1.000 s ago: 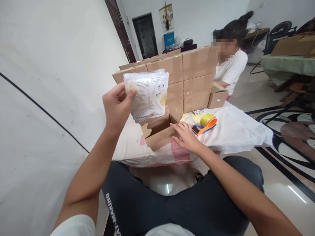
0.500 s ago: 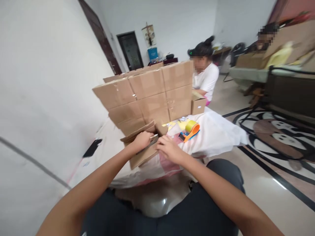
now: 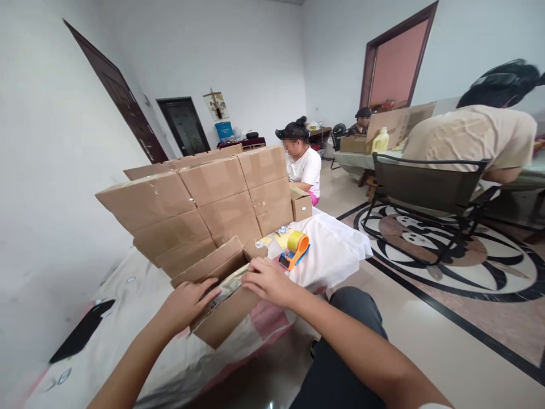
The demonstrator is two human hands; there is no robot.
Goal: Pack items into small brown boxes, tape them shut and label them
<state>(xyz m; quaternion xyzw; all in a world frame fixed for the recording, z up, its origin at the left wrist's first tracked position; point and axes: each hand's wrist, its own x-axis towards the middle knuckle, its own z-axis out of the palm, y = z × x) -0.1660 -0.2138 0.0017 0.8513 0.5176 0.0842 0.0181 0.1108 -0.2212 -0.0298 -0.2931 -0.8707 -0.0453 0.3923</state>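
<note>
A pouch is pressed into an open cardboard box by both hands.

The small open box (image 3: 221, 307) lies on the cloth-covered bench (image 3: 140, 318), in front of a stack of sealed cartons (image 3: 200, 199). The left hand (image 3: 187, 304) is laid against the box's near edge, fingers curled on the pouch (image 3: 227, 286) inside. The right hand (image 3: 268, 281) is rested palm-down, fingers loosely spread, on the pouch's far end. An orange tape dispenser (image 3: 297, 250) is seen just beyond; a black phone (image 3: 80, 338) lies well apart at left.
</note>
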